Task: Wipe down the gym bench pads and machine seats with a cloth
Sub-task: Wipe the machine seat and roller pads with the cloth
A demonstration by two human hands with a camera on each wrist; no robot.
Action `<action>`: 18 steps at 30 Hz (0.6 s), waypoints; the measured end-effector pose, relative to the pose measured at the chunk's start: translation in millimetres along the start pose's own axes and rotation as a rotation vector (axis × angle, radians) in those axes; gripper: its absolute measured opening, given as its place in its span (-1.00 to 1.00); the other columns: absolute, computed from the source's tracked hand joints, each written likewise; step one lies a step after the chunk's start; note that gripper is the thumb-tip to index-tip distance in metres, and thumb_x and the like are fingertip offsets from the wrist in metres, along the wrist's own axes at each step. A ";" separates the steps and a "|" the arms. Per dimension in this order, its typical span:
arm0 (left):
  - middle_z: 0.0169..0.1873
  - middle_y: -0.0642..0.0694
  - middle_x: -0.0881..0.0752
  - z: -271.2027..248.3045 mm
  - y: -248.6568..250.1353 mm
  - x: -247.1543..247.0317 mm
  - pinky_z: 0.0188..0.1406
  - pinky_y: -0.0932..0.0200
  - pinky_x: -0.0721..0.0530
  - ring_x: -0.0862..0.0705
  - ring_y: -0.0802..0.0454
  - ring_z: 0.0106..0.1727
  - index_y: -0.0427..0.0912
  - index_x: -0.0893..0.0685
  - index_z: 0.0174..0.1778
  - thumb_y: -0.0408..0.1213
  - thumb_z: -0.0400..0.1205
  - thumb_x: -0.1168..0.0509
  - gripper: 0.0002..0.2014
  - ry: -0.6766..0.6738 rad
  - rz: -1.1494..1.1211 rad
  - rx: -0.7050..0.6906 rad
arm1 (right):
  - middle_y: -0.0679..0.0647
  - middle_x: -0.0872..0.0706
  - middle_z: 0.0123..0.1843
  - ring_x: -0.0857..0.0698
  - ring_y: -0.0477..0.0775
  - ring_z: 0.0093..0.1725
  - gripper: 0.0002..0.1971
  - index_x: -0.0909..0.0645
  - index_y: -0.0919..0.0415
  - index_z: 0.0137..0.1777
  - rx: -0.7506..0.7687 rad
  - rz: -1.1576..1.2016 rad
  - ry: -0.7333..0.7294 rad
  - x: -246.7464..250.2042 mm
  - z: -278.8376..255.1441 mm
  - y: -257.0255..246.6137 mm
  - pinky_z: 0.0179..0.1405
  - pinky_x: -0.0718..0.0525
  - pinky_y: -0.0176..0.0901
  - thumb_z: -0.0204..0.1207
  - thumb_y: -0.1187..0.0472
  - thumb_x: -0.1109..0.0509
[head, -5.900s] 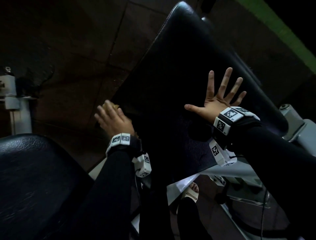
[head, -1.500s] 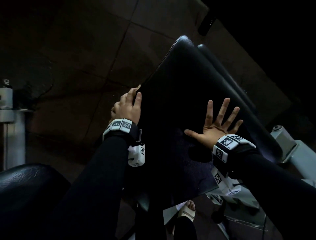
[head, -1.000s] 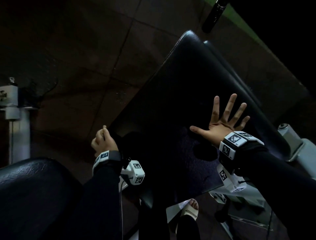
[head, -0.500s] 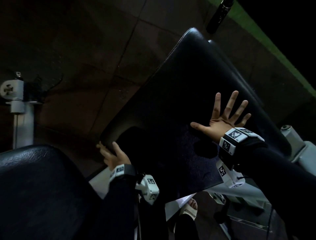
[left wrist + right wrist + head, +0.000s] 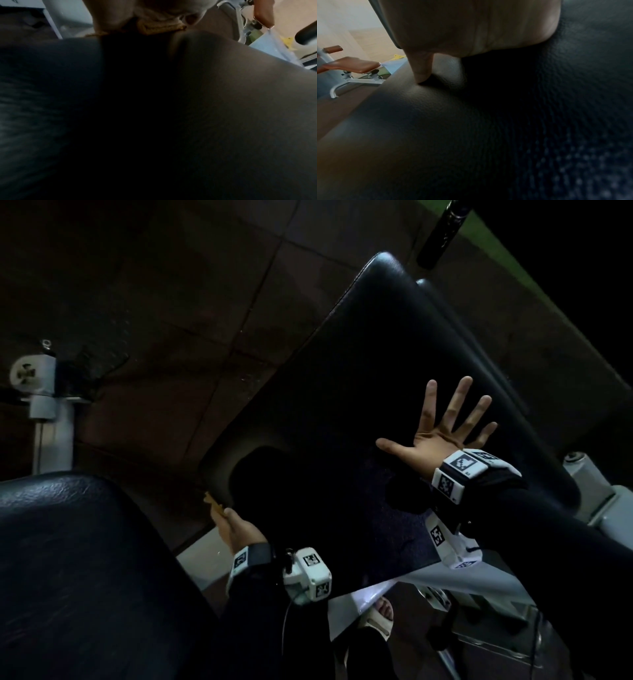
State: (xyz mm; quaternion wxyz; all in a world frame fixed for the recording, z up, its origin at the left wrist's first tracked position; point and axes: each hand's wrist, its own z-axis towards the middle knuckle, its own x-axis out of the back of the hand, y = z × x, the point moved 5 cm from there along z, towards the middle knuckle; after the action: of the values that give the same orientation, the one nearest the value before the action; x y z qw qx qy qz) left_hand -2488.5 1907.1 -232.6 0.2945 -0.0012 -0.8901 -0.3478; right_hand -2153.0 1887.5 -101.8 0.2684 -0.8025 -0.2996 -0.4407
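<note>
Fingers of the right hand spread wide and straight, palm flat on the black bench pad; right wrist view shows the thumb tip dimpling the grained vinyl. Left hand low at the pad's near left corner, fingers curled round a yellow-brown cloth; only a small edge of cloth shows past the fingers. Left wrist view: bunched cloth held against the pad's edge under the hand; individual finger positions there too blurred to tell.

Pad surface black, pebbled, tilted away from the camera, one rounded corner far up. A dark shadow patch lies on it near the left hand. Second black pad fills the lower left of the head view. White metal frame under the main pad; a white upright post at far left. Floor of large dark brown tiles. Green strip along the upper right, with a dark cylinder beside it. Right wrist view takes in a separate bench with orange-brown pads on a white frame, pale wall behind.

Room very dim; upper right corner black. Both forearms in dark sleeves, wrist units with tag markers. A sandalled foot shows below the frame. Left wrist view mostly dark pad, out of focus.
</note>
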 end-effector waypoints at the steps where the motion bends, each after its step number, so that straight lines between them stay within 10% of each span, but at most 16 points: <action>1: 0.41 -0.45 -0.44 -5.8 -5.8 1.4 0.25 -0.09 -0.42 -0.48 -0.39 0.33 -0.07 -0.26 0.62 -0.17 0.77 0.00 -0.55 -0.001 0.027 0.011 | 0.08 0.68 0.51 0.60 0.38 0.47 0.18 0.58 -0.25 0.50 0.001 0.000 0.001 -0.3 0.0 0.1 0.24 0.60 0.38 0.09 -0.65 -0.10; 18: 0.47 -0.39 -0.38 -105.8 -83.2 28.0 0.33 -0.18 -0.43 -0.45 -0.40 0.39 -0.12 -0.28 0.62 -0.40 0.75 -0.05 -0.53 0.005 0.242 0.045 | 0.15 0.66 0.52 0.59 0.45 0.47 0.18 0.63 -0.22 0.47 0.014 -0.031 0.016 3.3 -4.7 -1.1 0.25 0.58 0.38 0.19 -0.59 -0.19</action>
State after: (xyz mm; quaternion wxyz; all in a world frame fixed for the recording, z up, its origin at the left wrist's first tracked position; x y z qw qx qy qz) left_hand -2473.5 1772.9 -207.6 0.3366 -0.1011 -0.8902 -0.2898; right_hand -2155.0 1885.7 -96.6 0.2697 -0.7922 -0.3129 -0.4492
